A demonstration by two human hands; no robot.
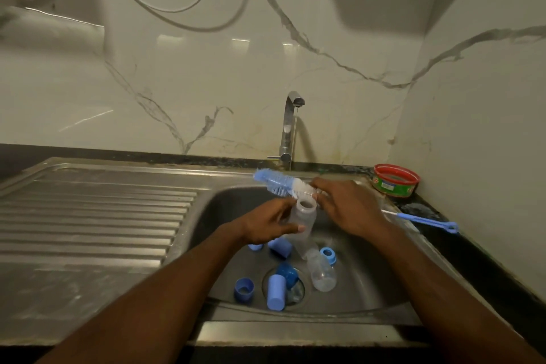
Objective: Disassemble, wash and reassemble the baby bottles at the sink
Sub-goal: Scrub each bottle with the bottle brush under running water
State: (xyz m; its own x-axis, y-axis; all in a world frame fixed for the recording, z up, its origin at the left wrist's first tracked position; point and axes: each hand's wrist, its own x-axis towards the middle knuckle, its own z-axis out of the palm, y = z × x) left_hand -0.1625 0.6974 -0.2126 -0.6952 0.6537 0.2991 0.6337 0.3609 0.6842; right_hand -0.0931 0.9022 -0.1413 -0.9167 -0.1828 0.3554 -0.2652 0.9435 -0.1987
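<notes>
With the left hand (267, 223) gripping the open bottle (302, 217) and the right hand's (347, 205) fingers clamped on the bottle brush (280, 183), a wet grip risks dropping the bottle into the sink (369, 284).

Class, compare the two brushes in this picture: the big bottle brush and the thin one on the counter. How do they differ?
The big bottle brush is thick with blue and white bristles; the thin brush is slim with a small white tip. The right hand holds the big brush over the sink; the thin brush lies untouched on the counter. Both have blue parts.
</notes>
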